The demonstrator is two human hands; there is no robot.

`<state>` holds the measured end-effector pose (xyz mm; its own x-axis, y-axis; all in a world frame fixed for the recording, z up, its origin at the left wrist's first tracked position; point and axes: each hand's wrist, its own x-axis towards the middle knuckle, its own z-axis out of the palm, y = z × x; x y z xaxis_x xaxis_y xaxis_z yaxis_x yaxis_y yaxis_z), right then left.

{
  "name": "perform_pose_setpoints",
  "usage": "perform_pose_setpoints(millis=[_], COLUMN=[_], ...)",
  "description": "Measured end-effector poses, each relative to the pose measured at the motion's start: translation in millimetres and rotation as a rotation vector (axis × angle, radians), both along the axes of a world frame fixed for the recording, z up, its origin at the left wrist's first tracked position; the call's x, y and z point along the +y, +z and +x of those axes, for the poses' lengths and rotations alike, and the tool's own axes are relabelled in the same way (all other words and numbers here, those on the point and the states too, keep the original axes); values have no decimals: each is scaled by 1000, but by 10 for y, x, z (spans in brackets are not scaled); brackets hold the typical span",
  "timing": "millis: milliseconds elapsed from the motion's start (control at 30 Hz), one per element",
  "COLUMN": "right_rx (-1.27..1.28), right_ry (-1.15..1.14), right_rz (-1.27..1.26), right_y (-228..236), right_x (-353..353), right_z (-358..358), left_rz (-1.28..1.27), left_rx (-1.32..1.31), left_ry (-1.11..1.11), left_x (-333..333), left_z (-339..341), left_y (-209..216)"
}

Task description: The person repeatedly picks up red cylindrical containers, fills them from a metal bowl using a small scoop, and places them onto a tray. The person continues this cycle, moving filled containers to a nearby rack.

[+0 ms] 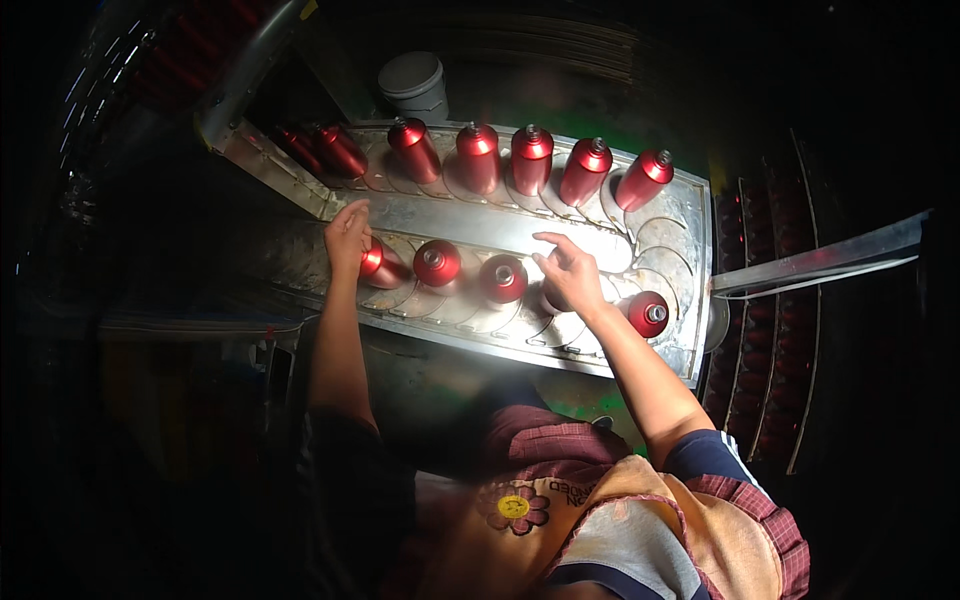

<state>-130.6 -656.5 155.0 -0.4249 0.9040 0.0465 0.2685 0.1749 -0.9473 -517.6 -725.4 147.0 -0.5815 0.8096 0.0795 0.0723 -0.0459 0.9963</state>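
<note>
Red metallic bottles with narrow silver necks stand in two rows on a metal conveyor of curved plates [665, 235]. My left hand [348, 236] is beside the leftmost near-row bottle [384, 266], its fingers parted; whether they touch it is unclear. To the right stand another red bottle [437, 264] and a third one [503, 279]. My right hand [573, 274] hovers over the near row, index finger and thumb apart. It partly hides something beneath it, probably another bottle. Past my right wrist, one more red bottle [649, 314] tilts near the conveyor's right end.
Several red bottles line the far row, such as the rightmost bottle [645, 180]. A long metal strip [525, 234] runs between the rows. Behind the conveyor is a white lidded bucket [413, 85]. A metal bar [820, 254] juts out rightward, above dark racks of red bottles [770, 370].
</note>
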Motion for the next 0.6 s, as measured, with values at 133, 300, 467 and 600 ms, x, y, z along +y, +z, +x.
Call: perform_pose_setpoints(millis=[133, 300, 467, 600], right_rx=[327, 423, 525, 544], right_ry=[27, -235, -552, -688], right_rz=[204, 156, 13, 17], right_y=[-47, -167, -409, -512], right_x=[-142, -857, -1760, -2177], right_z=[762, 2585, 4565, 5791], left_rz=[204, 327, -8, -406], left_rx=[157, 189, -185, -111], left_ry=[276, 182, -365, -837], left_x=[-9, -681, -1096, -1045], left_z=[695, 2321, 5071, 6921], left_y=[64, 42, -483, -569])
